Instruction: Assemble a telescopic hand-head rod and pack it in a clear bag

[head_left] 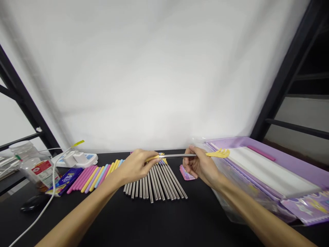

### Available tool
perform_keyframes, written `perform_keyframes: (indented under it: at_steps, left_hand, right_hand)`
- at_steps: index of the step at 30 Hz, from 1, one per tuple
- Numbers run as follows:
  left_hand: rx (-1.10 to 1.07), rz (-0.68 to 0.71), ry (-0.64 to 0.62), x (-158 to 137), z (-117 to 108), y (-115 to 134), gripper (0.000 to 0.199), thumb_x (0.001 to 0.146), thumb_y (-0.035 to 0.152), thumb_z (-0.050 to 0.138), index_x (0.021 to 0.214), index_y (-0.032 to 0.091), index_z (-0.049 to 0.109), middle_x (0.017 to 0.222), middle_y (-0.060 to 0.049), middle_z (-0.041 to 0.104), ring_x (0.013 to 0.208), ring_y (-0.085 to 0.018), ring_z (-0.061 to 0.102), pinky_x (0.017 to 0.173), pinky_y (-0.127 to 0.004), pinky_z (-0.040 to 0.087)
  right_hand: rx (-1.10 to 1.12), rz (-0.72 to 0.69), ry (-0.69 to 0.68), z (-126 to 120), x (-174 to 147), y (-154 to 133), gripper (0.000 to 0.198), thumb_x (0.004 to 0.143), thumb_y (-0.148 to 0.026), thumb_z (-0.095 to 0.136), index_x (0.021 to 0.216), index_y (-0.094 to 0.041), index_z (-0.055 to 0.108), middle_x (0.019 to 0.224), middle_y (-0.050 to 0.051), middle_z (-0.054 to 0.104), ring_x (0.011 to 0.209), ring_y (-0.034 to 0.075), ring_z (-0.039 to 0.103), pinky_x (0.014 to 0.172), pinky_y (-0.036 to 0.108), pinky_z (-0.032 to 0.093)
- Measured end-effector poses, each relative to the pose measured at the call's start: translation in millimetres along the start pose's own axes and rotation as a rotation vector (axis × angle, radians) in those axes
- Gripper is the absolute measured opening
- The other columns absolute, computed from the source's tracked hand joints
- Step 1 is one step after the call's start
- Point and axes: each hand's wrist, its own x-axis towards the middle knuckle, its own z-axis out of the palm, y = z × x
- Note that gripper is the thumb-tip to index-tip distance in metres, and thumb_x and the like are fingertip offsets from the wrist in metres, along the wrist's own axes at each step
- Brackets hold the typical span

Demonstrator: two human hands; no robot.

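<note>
A back scratcher (pixel 176 155) with a metal rod and a yellow claw-shaped head is held level above the black table. My left hand (pixel 137 166) is closed around its yellow handle end. Fingers of my right hand (pixel 200 164) pinch the rod close to the claw. Below and between the hands, several metal rods (pixel 156 185) lie fanned out, with blue and yellow heads partly hidden at their far ends. To the left of my left hand is a row of coloured handle tubes (pixel 94 176) in pink, yellow, purple and blue. Small pink cards (pixel 186 174) lie beneath my right hand.
At right sits an open purple box (pixel 231 141) with white inside and clear plastic around it. On the left are a clear jar (pixel 38 168), a blue packet (pixel 68 180), a power strip (pixel 89 159), a black mouse (pixel 33 203) and a white cable (pixel 53 181). A white wall rises behind.
</note>
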Motion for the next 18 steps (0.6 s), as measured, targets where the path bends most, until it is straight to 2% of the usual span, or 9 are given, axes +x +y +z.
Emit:
perform_keyframes:
  at_steps: [5, 8, 13, 18]
  left_hand:
    - [-0.263, -0.165, -0.236, -0.1, -7.9, 8.0, 0.043, 0.095, 0.047, 0.04, 0.079, 0.013, 0.061, 0.058, 0.005, 0.034, 0.053, -0.007, 0.027, 0.049, -0.023, 0.022]
    - [-0.425, -0.252, -0.351, -0.6, -8.1, 10.7, 0.043, 0.093, 0.05, 0.043, 0.084, 0.013, 0.062, 0.056, 0.005, 0.037, 0.05, -0.007, 0.03, 0.047, -0.022, 0.024]
    - [-0.542, -0.293, -0.398, 0.8, -3.0, 14.2, 0.041, 0.09, 0.051, 0.049, 0.088, 0.014, 0.066, 0.055, 0.004, 0.047, 0.051, -0.007, 0.039, 0.05, -0.02, 0.03]
    - [-0.598, -0.313, -0.379, 1.9, 2.4, 13.6, 0.037, 0.089, 0.049, 0.052, 0.087, 0.015, 0.064, 0.055, 0.005, 0.046, 0.051, -0.007, 0.036, 0.049, -0.02, 0.027]
  right_hand:
    - [-0.066, -0.033, -0.135, -4.4, 2.2, 5.7, 0.05, 0.094, -0.046, 0.039, 0.058, -0.015, 0.055, 0.044, 0.004, 0.056, 0.03, 0.009, 0.041, 0.03, 0.019, 0.027]
    - [-0.097, -0.065, -0.187, -6.6, 0.3, 9.3, 0.053, 0.095, -0.047, 0.037, 0.059, -0.014, 0.056, 0.046, 0.004, 0.057, 0.031, 0.01, 0.044, 0.031, 0.02, 0.03]
    - [-0.161, -0.134, -0.179, -10.9, -5.4, 8.5, 0.054, 0.096, -0.047, 0.036, 0.06, -0.013, 0.058, 0.05, 0.006, 0.06, 0.033, 0.012, 0.048, 0.03, 0.021, 0.031]
    - [-0.191, -0.148, -0.161, -13.6, -8.4, 9.4, 0.054, 0.097, -0.047, 0.036, 0.062, -0.013, 0.058, 0.052, 0.006, 0.061, 0.036, 0.012, 0.052, 0.032, 0.021, 0.032]
